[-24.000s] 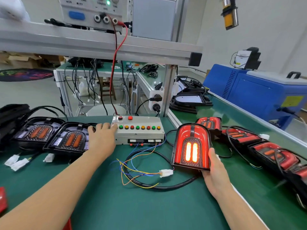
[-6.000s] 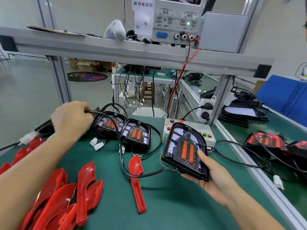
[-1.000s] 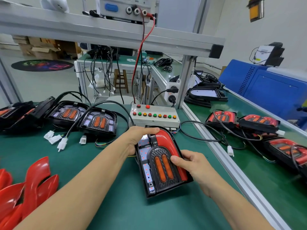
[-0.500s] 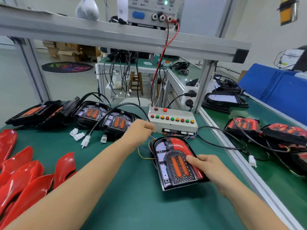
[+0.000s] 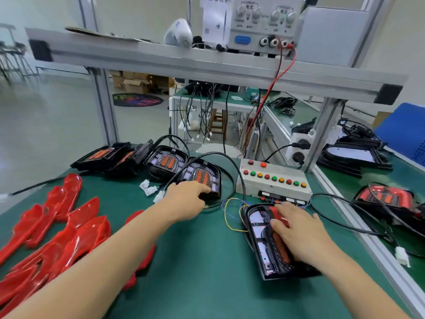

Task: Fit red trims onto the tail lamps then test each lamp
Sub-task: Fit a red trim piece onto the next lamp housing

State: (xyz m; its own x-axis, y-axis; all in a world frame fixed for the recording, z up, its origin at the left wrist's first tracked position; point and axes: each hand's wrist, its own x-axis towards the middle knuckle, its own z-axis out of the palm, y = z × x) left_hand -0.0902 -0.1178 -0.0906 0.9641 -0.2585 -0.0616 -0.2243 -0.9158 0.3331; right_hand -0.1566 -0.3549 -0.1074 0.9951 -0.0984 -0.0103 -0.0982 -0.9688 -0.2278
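A black tail lamp point(image 5: 258, 240) with one red trim fitted lies flat on the green mat in front of the test box. My right hand point(image 5: 299, 233) rests on top of it, fingers spread over the trim and the orange lens, pressing it down. My left hand point(image 5: 186, 200) reaches forward to an untrimmed tail lamp point(image 5: 202, 174) and closes its fingers on the lamp's near edge. A pile of loose red trims point(image 5: 57, 229) lies at the left, partly under my left forearm.
A grey test box point(image 5: 273, 180) with coloured buttons stands behind the lamp, loose wires and a black cable around it. More untrimmed lamps point(image 5: 164, 160) sit at the back left. Trimmed lamps point(image 5: 386, 199) lie on the right conveyor. A power supply point(image 5: 259, 21) stands on the shelf.
My left hand left the trimmed lamp and moved up-left to the untrimmed lamp behind it. My right hand slid further over the trimmed lamp. The view tilted left and up.
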